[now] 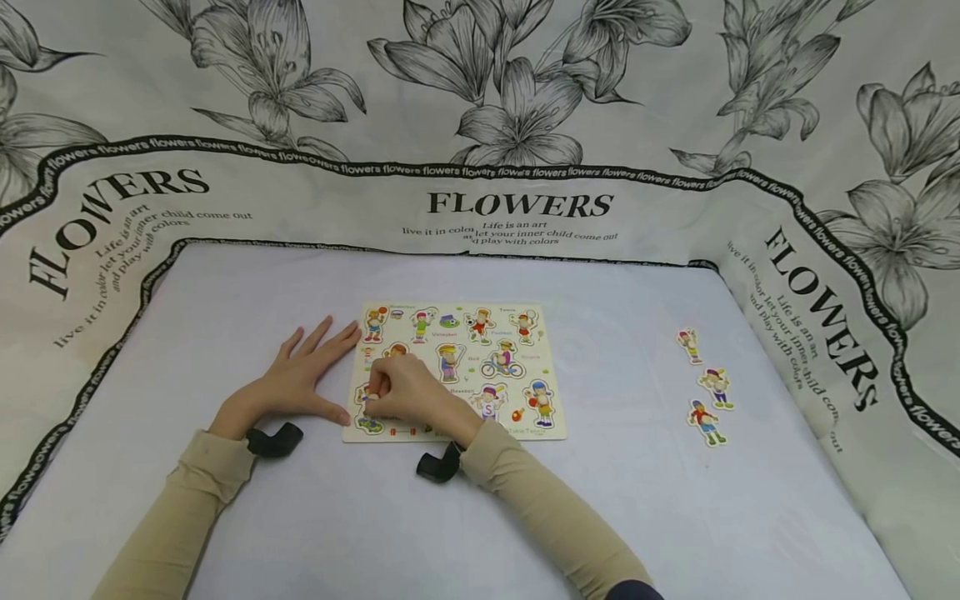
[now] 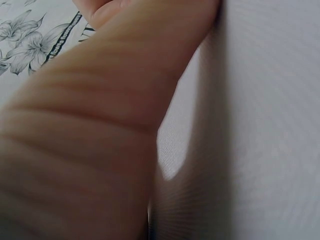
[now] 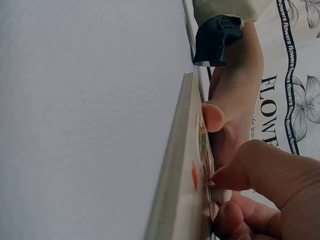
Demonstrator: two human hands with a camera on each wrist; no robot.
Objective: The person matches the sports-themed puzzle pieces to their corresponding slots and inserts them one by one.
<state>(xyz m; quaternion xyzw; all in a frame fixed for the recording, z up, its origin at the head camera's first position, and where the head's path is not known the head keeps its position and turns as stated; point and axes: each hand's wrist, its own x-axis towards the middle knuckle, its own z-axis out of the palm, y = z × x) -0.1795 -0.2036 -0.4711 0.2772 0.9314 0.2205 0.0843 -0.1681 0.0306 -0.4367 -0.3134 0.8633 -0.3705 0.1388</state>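
Note:
A cream wooden puzzle board (image 1: pixel 558 425) printed with sports figures lies flat on the table. My right hand (image 1: pixel 412 390) is over its lower left part, fingers curled. Thumb and finger pinch a small pale knob (image 3: pixel 221 194) in the right wrist view, on a puzzle piece (image 1: pixel 369 426) with a green base at the board's lower left; the hand hides much of that piece. Fingers spread, my left hand (image 1: pixel 296 383) rests beside the board's left edge, its thumb tip at the edge. The left wrist view shows mostly the wrist and palm side.
To the right, three loose puzzle pieces lie in a column: an upper one (image 1: pixel 688 346), a middle one (image 1: pixel 717 389) and a lower one (image 1: pixel 707 423). Several figures sit across the board. A white cloth covers the table (image 1: pixel 615 500), with flower-printed fabric (image 1: pixel 517 125) rising around it.

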